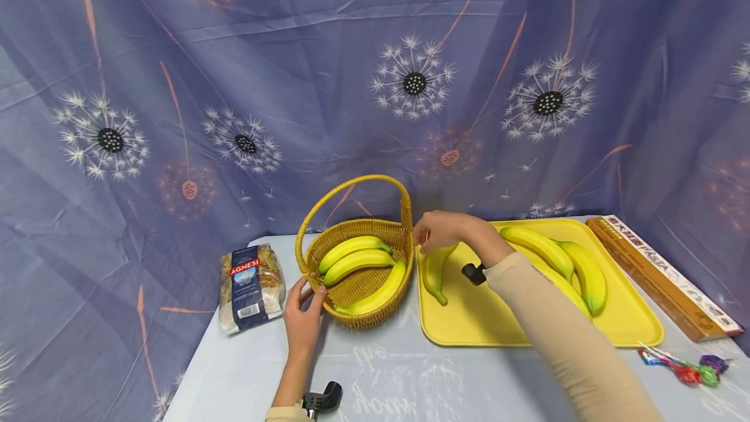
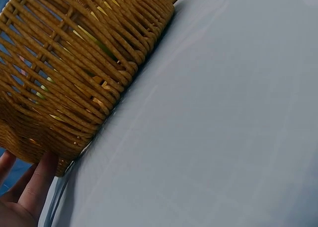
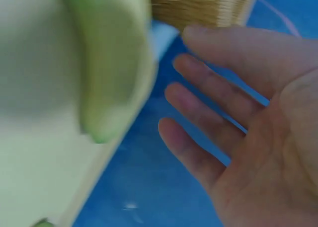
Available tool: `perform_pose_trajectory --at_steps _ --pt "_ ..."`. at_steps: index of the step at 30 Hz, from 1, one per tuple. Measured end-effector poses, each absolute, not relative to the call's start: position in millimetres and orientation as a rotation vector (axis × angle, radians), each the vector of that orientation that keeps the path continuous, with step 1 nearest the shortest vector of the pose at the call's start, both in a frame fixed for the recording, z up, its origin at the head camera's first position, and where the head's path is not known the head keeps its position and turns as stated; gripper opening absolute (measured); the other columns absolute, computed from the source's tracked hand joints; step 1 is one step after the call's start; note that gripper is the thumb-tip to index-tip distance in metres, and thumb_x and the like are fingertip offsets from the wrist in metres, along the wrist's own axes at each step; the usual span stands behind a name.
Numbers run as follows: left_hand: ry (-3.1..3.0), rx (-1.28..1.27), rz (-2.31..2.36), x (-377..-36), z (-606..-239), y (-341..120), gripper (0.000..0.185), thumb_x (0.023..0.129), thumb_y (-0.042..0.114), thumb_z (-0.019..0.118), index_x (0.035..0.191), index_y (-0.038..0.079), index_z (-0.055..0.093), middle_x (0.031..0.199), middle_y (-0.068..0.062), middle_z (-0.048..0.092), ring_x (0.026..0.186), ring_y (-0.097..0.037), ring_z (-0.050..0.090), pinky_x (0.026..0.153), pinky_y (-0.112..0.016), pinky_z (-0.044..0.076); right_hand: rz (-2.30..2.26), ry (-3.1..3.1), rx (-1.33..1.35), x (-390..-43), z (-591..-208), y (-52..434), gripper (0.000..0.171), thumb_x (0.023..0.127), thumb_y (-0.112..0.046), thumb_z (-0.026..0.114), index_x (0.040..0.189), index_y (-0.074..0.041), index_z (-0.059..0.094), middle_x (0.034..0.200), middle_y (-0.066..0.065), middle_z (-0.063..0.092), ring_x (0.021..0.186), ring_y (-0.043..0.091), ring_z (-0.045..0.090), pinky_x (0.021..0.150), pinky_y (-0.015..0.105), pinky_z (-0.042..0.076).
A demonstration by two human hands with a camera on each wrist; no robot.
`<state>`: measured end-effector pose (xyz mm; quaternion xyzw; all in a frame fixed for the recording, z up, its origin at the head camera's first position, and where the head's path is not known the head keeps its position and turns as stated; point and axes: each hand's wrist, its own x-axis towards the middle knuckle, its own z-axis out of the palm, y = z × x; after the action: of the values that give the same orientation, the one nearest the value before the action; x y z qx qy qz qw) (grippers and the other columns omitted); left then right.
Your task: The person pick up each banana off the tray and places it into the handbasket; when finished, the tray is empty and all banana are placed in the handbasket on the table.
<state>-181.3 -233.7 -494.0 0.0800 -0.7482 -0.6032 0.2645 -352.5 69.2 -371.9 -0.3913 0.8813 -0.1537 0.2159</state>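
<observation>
My left hand (image 1: pixel 302 319) is at the left side of a wicker basket (image 1: pixel 361 322) with a tall arched handle, fingers touching its side near the foot of the handle. In the left wrist view, fingertips (image 2: pixel 45 163) rest against the woven wall. Three bananas (image 1: pixel 359 267) lie inside the basket. My right hand (image 1: pixel 441 230) hovers between the basket and a yellow tray (image 1: pixel 482 327), above the upper end of a single banana (image 1: pixel 434 273). In the right wrist view its fingers are spread and relaxed, holding nothing, with a gap between them and the blurred banana (image 3: pixel 112 73).
More bananas (image 1: pixel 588 277) lie in the tray's right half, partly behind the right sleeve. A pasta bag (image 1: pixel 250 288) stands left of the basket. A long pasta box (image 1: pixel 662 275) lies right of the tray, with several lollipops (image 1: pixel 688 370) in front. A patterned curtain (image 1: pixel 328 83) hangs behind.
</observation>
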Motion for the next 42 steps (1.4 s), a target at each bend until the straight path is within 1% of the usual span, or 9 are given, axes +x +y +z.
perform_pose_trajectory --at_steps 5,9,12,16,21,25,28,34,42 --pt "-2.030 0.220 -1.629 -181.4 -494.3 -234.8 0.044 0.092 0.020 0.068 0.131 0.004 0.057 0.130 -0.009 0.053 0.112 -0.030 0.056 0.067 -0.031 0.059 -0.309 2.519 -0.990 -360.7 -408.3 81.8 0.044 0.086 0.011 0.056 0.122 -0.013 0.068 0.123 0.003 0.062 0.122 0.030 0.049 0.098 0.042 0.045" --pt "-2.029 0.238 -1.650 -181.1 -494.6 -234.7 0.045 0.092 0.022 0.068 0.131 0.005 0.057 0.132 -0.009 0.052 0.112 -0.030 0.056 0.069 -0.033 0.059 -0.222 2.556 -1.003 -361.1 -425.9 84.0 0.052 0.084 0.017 0.050 0.118 -0.017 0.070 0.120 0.001 0.064 0.118 0.029 0.052 0.098 0.043 0.045" --pt "-2.036 0.233 -1.649 -181.4 -493.9 -234.5 0.044 0.092 0.022 0.068 0.132 0.006 0.057 0.133 -0.009 0.051 0.113 -0.030 0.055 0.068 -0.031 0.059 -0.178 2.600 -0.981 -359.8 -431.2 85.6 0.050 0.085 0.014 0.053 0.115 -0.021 0.072 0.115 -0.002 0.065 0.113 0.026 0.055 0.095 0.042 0.047" --pt "-2.038 0.220 -1.649 -181.6 -492.0 -232.7 0.044 0.092 0.021 0.067 0.132 0.006 0.057 0.133 -0.009 0.051 0.114 -0.031 0.055 0.067 -0.027 0.058 -0.111 2.657 -0.953 -357.7 -433.2 91.2 0.039 0.084 0.008 0.063 0.107 -0.023 0.069 0.100 -0.004 0.064 0.093 0.020 0.058 0.081 0.037 0.050" --pt "-2.036 0.218 -1.647 -180.8 -490.3 -232.4 0.045 0.092 0.021 0.067 0.132 0.003 0.056 0.132 -0.010 0.052 0.113 -0.031 0.055 0.066 -0.027 0.058 -0.032 2.671 -0.953 -352.1 -423.4 94.7 0.028 0.083 0.001 0.067 0.096 -0.022 0.056 0.081 -0.002 0.055 0.071 0.018 0.050 0.064 0.034 0.043" --pt "-2.045 0.210 -1.630 -180.7 -490.7 -233.2 0.045 0.092 0.021 0.067 0.132 0.003 0.056 0.132 -0.010 0.052 0.113 -0.031 0.055 0.067 -0.024 0.058 -0.118 2.671 -1.007 -344.1 -401.6 97.6 0.038 0.080 0.005 0.067 0.107 -0.020 0.058 0.094 0.001 0.059 0.083 0.022 0.054 0.071 0.036 0.046" --pt "-2.046 0.213 -1.634 -180.6 -491.3 -233.3 0.044 0.092 0.021 0.067 0.132 0.003 0.056 0.132 -0.010 0.052 0.113 -0.031 0.055 0.068 -0.025 0.058 -0.180 2.708 -1.067 -338.6 -385.2 99.5 0.047 0.075 0.004 0.073 0.114 -0.020 0.063 0.102 0.001 0.061 0.093 0.023 0.056 0.079 0.039 0.048" --pt "-2.039 0.213 -1.608 -181.1 -493.2 -234.2 0.041 0.092 0.021 0.067 0.129 0.006 0.059 0.131 -0.010 0.053 0.112 -0.032 0.056 0.068 -0.025 0.058 -0.221 2.764 -1.195 -329.1 -360.9 87.3 0.038 0.074 -0.005 0.077 0.106 -0.017 0.063 0.087 -0.004 0.055 0.077 0.018 0.051 0.068 0.036 0.044" --pt "-2.049 0.216 -1.604 -180.1 -490.1 -233.6 0.041 0.092 0.020 0.067 0.130 0.007 0.059 0.131 -0.010 0.053 0.112 -0.031 0.056 0.068 -0.023 0.057 -0.203 2.759 -1.277 -322.2 -346.9 36.2 0.045 0.081 -0.023 0.078 0.120 -0.019 0.055 0.092 -0.007 0.059 0.079 0.014 0.054 0.066 0.033 0.047"
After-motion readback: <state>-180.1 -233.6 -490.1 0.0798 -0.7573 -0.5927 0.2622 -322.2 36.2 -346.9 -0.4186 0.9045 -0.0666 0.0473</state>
